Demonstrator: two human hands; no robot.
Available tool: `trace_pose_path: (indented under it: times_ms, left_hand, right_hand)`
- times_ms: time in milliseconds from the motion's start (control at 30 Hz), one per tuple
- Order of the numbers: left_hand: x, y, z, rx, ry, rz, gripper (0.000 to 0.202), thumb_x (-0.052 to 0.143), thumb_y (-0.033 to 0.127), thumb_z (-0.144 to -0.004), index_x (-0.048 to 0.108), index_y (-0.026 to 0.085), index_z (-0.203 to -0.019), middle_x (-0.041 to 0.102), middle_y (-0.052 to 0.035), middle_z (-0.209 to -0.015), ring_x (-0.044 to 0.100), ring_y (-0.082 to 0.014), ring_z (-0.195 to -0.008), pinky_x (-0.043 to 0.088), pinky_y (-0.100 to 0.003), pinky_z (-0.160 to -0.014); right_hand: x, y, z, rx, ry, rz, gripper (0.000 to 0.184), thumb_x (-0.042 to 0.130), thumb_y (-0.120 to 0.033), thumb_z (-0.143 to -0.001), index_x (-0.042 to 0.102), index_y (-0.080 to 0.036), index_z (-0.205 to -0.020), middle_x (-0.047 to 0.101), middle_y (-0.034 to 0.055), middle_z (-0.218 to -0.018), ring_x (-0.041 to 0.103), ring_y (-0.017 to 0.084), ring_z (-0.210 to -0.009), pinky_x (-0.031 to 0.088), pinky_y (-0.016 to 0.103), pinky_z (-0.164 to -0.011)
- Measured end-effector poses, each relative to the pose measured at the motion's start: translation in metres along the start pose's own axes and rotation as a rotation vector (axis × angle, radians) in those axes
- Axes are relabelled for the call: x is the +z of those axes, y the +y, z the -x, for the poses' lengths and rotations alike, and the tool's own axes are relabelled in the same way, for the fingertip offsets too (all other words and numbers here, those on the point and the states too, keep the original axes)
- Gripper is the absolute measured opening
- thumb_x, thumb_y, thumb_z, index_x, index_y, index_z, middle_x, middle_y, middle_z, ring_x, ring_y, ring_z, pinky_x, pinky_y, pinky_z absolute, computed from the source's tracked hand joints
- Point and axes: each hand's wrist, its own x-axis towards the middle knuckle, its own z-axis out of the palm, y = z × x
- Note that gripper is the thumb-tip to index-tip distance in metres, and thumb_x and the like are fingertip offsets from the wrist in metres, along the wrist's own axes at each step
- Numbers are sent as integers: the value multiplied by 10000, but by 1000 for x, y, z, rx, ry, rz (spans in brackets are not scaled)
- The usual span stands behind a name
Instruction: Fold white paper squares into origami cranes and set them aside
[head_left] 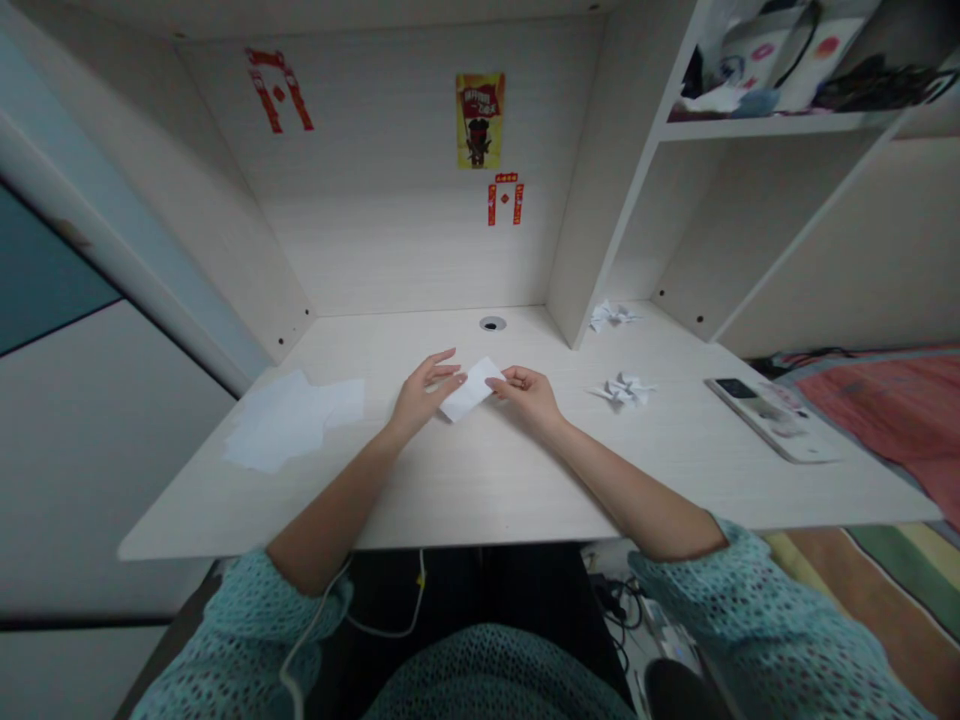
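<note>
At the middle of the pale wood-grain desk [487,475], a small white paper rectangle [471,390] sits slightly tilted between the two bare hands, just above the desktop or resting on it; the picture does not settle which. The right hand [529,395] is closed on the paper's right end, with thumb and fingertips pinching it. The left hand [424,392] lies at the opposite end with its fingers extended, and the fingertips [454,375] reach the paper's left edge, though whether they grip it or only touch it cannot be told.

To the right of the hands, two crumpled-looking folded white paper figures [624,390] [611,315] sit apart on the desk, already shaped with pointed flaps. At the left of the desk, a loose pile of flat white paper sheets [289,425] lies unfolded, with no creases visible at this distance. Farther right, near the desk edge, lies a smartphone in a pale case [769,420]. Teal open-knit sleeves [251,640] cover both forearms near the elbows at the bottom of the frame.
</note>
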Motion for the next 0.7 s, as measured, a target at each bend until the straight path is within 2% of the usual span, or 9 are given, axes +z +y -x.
trace_pose_path:
  times_ms: [133, 233, 333, 467, 567, 700]
  left_hand:
    - [13, 2, 10, 63, 28, -145, 529, 659, 419, -702, 555, 222, -1182, 690, -39, -843, 631, -159, -774, 464, -282, -779]
    - [18, 1, 14, 89, 71, -213, 418, 631, 422, -729, 620, 229, -1100, 686, -17, -768, 612, -138, -676, 468, -248, -674]
    - [19, 0, 15, 93, 127, -220, 376, 629, 428, -729, 659, 229, -1047, 701, -33, -874, 620, -149, -713, 474, -243, -634]
    - [18, -1, 15, 109, 172, -203, 346, 632, 416, -732, 678, 234, -1023, 675, -40, -1056, 635, -175, -833, 497, -277, -730]
    - [18, -2, 15, 129, 172, -201, 324, 629, 401, -738, 682, 240, -1014, 664, -31, -1082, 628, -186, -910, 493, -300, -806]
    - [19, -2, 14, 131, 170, -204, 331, 639, 391, -729, 678, 238, -1020, 667, -29, -1076, 635, -166, -833, 504, -290, -763]
  right_hand:
    - [3, -3, 4, -26, 9, -7, 343, 738, -401, -599, 630, -165, -822, 671, 26, -654, 586, 133, -571, 438, 258, -590]
    - [4, -5, 7, -52, 21, -3, 433, 734, -400, -605, 614, -187, -963, 676, 14, -656, 596, 141, -580, 453, 273, -611]
    - [6, -6, 8, -86, 9, -12, 506, 722, -403, -619, 605, -201, -1067, 686, 17, -705, 610, 150, -625, 465, 289, -649]
    - [7, -6, 9, -109, -8, -10, 489, 714, -400, -632, 639, -188, -1067, 696, 45, -803, 613, 157, -685, 469, 298, -684]
    - [8, -6, 9, -117, 17, 5, 492, 717, -400, -630, 652, -184, -1067, 695, 45, -802, 604, 153, -676, 465, 298, -677]
    - [8, -6, 8, -141, 40, 25, 469, 719, -385, -634, 665, -185, -1055, 692, 40, -801, 585, 137, -650, 456, 283, -649]
